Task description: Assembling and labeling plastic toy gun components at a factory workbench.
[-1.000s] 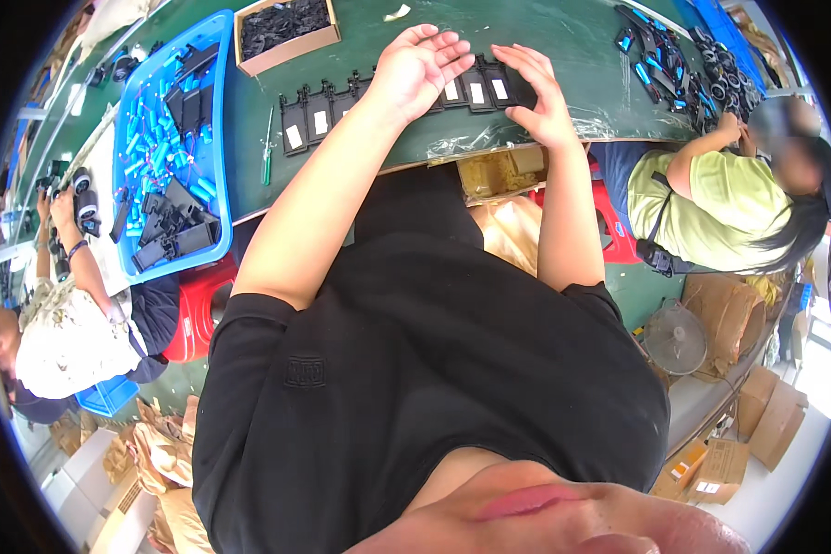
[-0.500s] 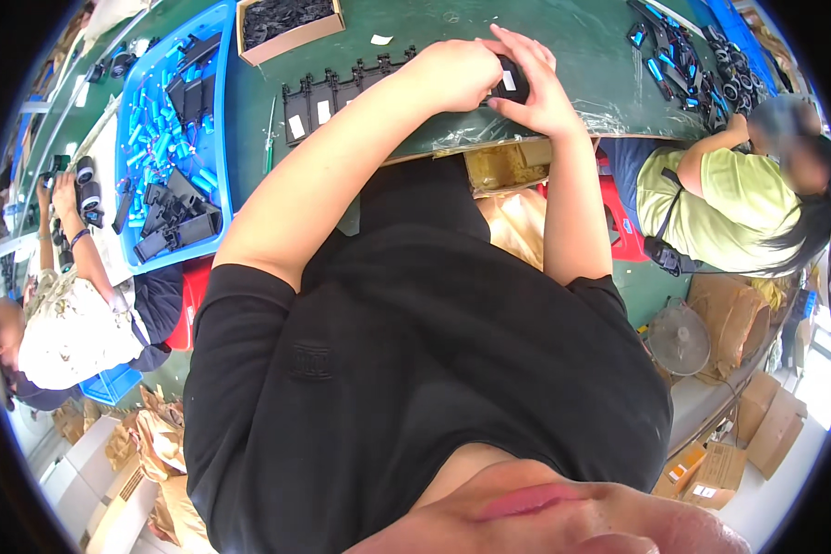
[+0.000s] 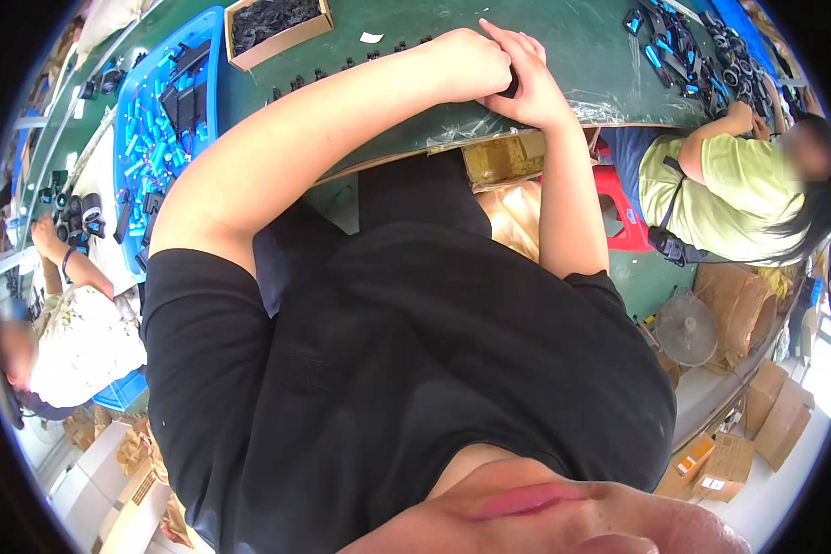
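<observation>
My left hand (image 3: pixel 475 66) and my right hand (image 3: pixel 532 90) meet over the green table (image 3: pixel 600 74), near its front edge. Between them sits a small black plastic case (image 3: pixel 511 86), mostly hidden by my fingers. The left hand is curled into a fist against the case. My right hand wraps round its other side, with the index finger stretched out past it. Behind my left forearm stands a row of black cases (image 3: pixel 320 74); only their upper ends show.
At the left is a blue tray (image 3: pixel 214 83) of blue cylinders and black cases. A cardboard box (image 3: pixel 282 42) holds black parts. A white scrap (image 3: pixel 371 38) lies beyond my hands. Blue-and-black parts (image 3: pixel 660 55) are heaped at right. Co-workers sit either side, one in a green shirt (image 3: pixel 729 194).
My left elbow has swung outward and the forearm now covers most of the case row. The case between my hands has turned; its white label no longer shows.
</observation>
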The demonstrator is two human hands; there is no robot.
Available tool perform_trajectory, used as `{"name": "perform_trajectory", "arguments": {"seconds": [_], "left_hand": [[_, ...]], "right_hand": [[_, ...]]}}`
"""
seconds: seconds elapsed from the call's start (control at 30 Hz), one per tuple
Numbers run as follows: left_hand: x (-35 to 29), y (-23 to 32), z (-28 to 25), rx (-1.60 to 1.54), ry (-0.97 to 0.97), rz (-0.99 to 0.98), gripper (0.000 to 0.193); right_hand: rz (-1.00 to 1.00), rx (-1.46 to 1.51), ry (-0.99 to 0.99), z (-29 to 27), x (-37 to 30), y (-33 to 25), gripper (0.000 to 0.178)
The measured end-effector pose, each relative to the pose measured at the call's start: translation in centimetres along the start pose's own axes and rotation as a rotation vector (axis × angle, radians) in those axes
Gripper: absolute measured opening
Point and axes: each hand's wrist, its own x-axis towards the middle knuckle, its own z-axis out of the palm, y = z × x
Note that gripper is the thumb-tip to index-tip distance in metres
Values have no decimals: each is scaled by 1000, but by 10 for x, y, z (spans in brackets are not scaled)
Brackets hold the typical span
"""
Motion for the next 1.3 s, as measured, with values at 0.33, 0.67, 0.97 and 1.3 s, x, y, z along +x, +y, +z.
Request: {"name": "perform_trajectory", "arguments": {"seconds": [0.33, 0.67, 0.97, 1.3], "left_hand": [[3, -13, 4, -1, -34, 84, 11], [-36, -44, 54, -1524, 818, -656, 9], [-78, -33, 61, -2536, 1028, -384, 30], [-81, 18, 5, -601, 623, -585, 10]], "right_hand": [[23, -13, -16, 0, 2, -1, 101], [-50, -59, -52, 6, 10, -3, 98], [-66, -26, -64, -1, 7, -9, 96], [-85, -137, -75, 2, 20, -34, 90]]}}
